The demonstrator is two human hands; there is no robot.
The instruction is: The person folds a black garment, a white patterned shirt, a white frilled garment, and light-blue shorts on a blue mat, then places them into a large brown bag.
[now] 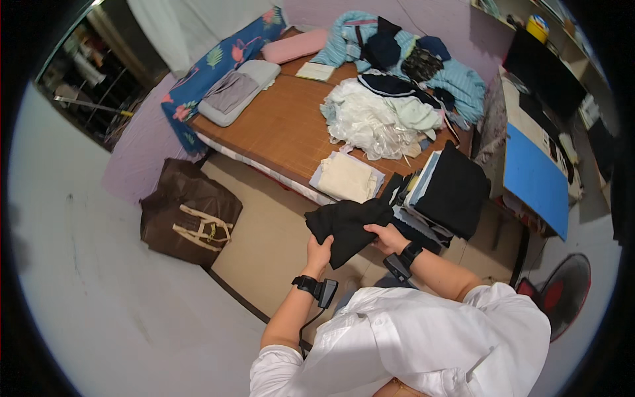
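A black cloth garment (347,231), bunched or partly folded, hangs between my two hands in front of the bed's edge. My left hand (320,253) grips its lower left side, thumb on top. On the right, my right hand (386,238) pinches the opposite side. Just beyond lie folded cream and pale lilac cloths (347,176) at the edge of the bed. To the right of my right hand is a tall stack of folded clothes, topped by a black piece (451,191).
The bed (283,129) bears a heap of white ruffled fabric (367,116), a blue striped quilt (474,94), dark clothes and pillows. A brown bag (173,218) stands on the floor at left. A desk with a blue board (533,173) and a fan (565,297) are at right.
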